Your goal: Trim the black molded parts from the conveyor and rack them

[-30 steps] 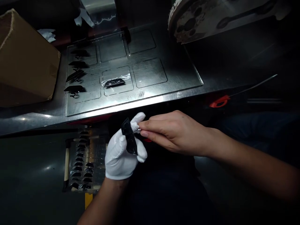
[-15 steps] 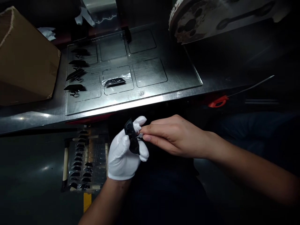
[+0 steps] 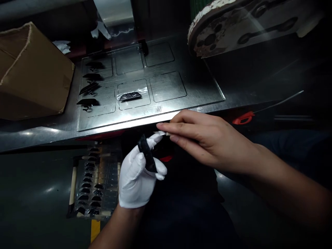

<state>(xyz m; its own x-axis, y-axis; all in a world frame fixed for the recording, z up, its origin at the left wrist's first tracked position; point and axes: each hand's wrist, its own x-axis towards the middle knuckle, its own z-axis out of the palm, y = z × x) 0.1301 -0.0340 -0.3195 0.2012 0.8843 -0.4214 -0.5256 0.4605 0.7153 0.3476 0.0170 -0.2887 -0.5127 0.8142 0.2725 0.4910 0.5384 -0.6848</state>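
The left hand [image 3: 138, 176], in a white glove, has its grip closed around a small black plastic part [image 3: 147, 157], held below the near edge of the table [image 3: 38, 133]. The bare right hand [image 3: 204, 138] pinches a thin clear film strip [image 3: 161, 132] just right of the gloved fingertip. Farther off, a bagged part [image 3: 130, 95] lies on the clear marked sheet [image 3: 181, 74]; a cardboard box [image 3: 31, 72] stands far left.

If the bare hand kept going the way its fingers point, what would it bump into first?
Probably the left hand: the right hand points left at its gloved fingertip, almost touching. Depth is unclear.
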